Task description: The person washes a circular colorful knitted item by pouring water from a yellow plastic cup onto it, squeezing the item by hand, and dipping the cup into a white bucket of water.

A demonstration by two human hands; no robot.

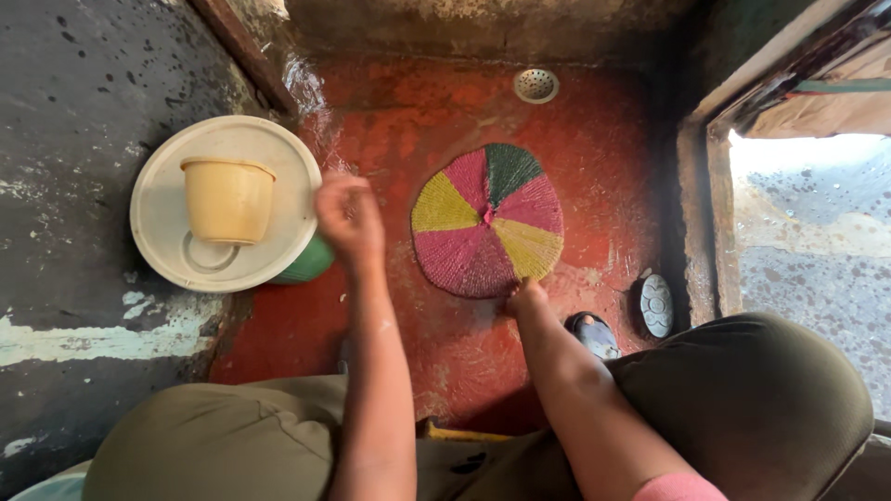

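Head view: right hand [525,295] pinches woven round mat [487,221] at its near edge on red floor [594,139]; left hand [348,215] blurred, fingers curled, grip unclear.

The left hand [348,215] is smeared by motion, so its fingers cannot be told apart, nor whether they hold anything. Just beside them, a green tub [307,263] is mostly hidden under a white lid [162,232]. The right hand's [525,295] fingers are tucked at the woven mat's [487,221] rim; their grip is unclear.
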